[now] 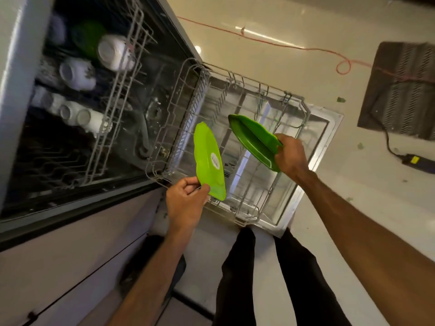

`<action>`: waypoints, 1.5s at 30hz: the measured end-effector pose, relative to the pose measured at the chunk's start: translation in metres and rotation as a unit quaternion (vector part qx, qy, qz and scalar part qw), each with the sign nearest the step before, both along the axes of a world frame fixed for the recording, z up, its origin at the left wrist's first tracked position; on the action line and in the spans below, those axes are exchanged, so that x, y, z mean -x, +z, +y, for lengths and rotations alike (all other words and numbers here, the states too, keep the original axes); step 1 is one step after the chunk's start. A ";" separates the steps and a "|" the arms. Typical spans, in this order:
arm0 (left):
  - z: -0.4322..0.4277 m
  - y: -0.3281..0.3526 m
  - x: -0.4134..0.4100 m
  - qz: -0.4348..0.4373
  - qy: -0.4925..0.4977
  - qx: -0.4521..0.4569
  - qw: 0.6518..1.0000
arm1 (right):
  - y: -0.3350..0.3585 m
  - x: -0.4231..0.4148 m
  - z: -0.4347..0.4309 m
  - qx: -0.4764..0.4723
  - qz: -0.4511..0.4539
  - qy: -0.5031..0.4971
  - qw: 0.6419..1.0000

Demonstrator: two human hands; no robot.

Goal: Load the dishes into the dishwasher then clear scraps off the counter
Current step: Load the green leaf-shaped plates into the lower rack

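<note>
The dishwasher stands open with its lower rack (244, 107) pulled out over the lowered door (327, 128). My left hand (186, 198) pinches the bottom edge of a light green plate (209, 161), held on edge above the rack's near left side; a white label shows on it. My right hand (290, 154) grips dark green plates (254, 140), which look like two stacked together, tilted over the middle of the rack. The upper rack (122, 95) sits further in, holding white cups (77, 72) and a green dish (88, 38).
My legs in black trousers (270, 278) stand right in front of the door. Grey cabinet fronts (70, 267) run along the left. On the pale floor lie an orange cord (282, 44), a dark mat (402, 90), a black power brick (416, 161) and small green scraps (340, 99).
</note>
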State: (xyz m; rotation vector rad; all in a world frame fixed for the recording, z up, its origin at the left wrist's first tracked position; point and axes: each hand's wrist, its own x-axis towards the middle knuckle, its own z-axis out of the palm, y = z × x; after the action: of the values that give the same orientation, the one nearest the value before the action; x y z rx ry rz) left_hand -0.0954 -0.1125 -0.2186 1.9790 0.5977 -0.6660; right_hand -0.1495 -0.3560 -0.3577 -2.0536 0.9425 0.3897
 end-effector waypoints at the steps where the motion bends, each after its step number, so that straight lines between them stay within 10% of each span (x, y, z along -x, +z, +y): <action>1: -0.001 -0.005 0.000 0.003 0.012 0.001 1.000 | -0.007 -0.004 -0.003 -0.006 -0.003 0.007 1.000; 16: -0.001 -0.030 -0.021 0.025 0.088 0.052 0.994 | -0.043 -0.041 -0.013 -0.004 -0.045 0.149 0.988; 45: 0.028 -0.048 -0.029 0.030 0.091 0.062 0.993 | -0.020 -0.012 0.022 0.052 -0.115 0.076 0.989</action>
State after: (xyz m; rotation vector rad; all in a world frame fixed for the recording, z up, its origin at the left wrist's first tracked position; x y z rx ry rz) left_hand -0.0660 -0.0843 -0.2661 1.7706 0.7462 -0.6367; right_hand -0.1378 -0.3342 -0.3775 -2.2175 0.6836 0.1805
